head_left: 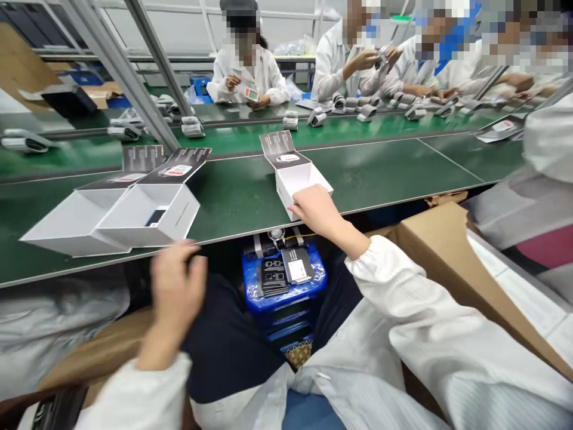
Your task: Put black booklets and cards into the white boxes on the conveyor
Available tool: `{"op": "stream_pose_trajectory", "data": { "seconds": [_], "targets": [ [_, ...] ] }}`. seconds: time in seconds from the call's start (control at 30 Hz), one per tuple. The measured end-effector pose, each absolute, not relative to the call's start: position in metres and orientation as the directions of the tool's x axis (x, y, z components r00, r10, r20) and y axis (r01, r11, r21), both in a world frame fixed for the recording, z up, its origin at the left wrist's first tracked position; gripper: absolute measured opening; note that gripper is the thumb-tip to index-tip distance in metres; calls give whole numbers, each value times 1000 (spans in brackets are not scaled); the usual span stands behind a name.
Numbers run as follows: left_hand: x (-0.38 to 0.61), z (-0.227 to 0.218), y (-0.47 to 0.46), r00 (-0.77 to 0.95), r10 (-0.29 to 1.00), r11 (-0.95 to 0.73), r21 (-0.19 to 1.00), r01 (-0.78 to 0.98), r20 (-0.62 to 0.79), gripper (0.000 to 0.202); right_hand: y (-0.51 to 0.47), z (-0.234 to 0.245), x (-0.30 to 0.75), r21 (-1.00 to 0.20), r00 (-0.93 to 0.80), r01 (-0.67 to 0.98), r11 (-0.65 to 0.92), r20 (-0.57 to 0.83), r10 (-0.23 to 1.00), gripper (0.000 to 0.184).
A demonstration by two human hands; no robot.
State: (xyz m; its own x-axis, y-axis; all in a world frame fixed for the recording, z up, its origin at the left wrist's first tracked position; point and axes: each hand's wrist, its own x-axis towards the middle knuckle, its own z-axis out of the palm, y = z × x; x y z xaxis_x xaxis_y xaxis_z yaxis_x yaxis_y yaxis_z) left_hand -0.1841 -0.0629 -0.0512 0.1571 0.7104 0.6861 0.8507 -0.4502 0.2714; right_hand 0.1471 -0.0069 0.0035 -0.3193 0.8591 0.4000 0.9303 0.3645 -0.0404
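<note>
My right hand (316,209) rests on the near rim of a small open white box (299,180) with a dark lid flap, fingers curled over its edge. My left hand (176,286) hovers blurred below the belt's front edge, fingers bent, next to a larger open white box (152,214) that holds a dark item. A second open white box (74,224) stands left of it.
The green conveyor belt (385,170) runs across the view. Under it sits a blue bin (284,286) with black cards and packets. A brown carton (452,257) stands at my right. Several people in white coats work across the belt among grey devices (367,110).
</note>
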Motion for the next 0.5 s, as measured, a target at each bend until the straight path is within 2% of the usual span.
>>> {"op": "stream_pose_trajectory", "data": {
  "seconds": [0.07,0.1,0.13,0.2,0.27,0.33,0.43,0.5],
  "targets": [
    [-136,-99,-90,343,828,-516,363,776,443,36,-24,-7,133,-73,-275,923,377,561,781,28],
    [-116,-121,-99,434,859,-509,353,785,273,46,-35,-17,130,-80,-286,907,413,602,746,29],
    [-100,-139,-106,458,882,-467,328,821,109,56,-47,-31,128,-80,-328,883,462,599,731,28],
    [-83,-164,-112,453,884,-417,245,876,-117,71,-70,-66,131,-69,-459,833,549,468,755,22],
    [-81,-171,-111,444,881,-418,174,892,-164,72,-85,-101,136,-54,-546,816,575,255,798,19],
    [-87,-169,-107,486,866,-472,131,872,-117,66,-93,-125,141,-31,-559,826,563,92,824,21],
    [-99,-165,-105,557,829,-552,97,828,-43,57,-97,-137,145,-16,-598,801,598,-23,801,13],
    [-109,-169,-102,587,808,-588,88,804,41,53,-95,-136,145,-35,-625,780,625,-68,777,14]
  ]
}}
